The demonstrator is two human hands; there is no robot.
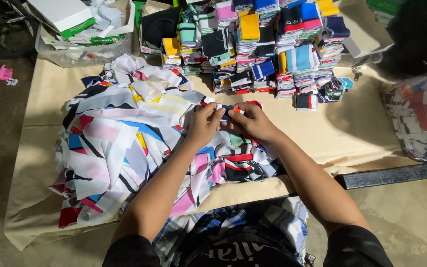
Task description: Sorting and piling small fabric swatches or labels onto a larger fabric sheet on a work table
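My left hand (204,124) and my right hand (253,121) meet over the middle of the table, both pinching one small striped fabric piece (230,111) in dark blue, white and red. A big loose heap of colourful striped fabric pieces (119,143) spreads under and to the left of my hands. Behind my hands stand stacks of folded fabric pieces (263,44) in yellow, blue, pink, black and teal.
The table is covered with tan paper (352,133). A clear plastic bin of boxes and scraps (82,34) sits at the back left, a clear bag of fabric (421,116) at the right edge, and a pink object (6,74) on the floor at left.
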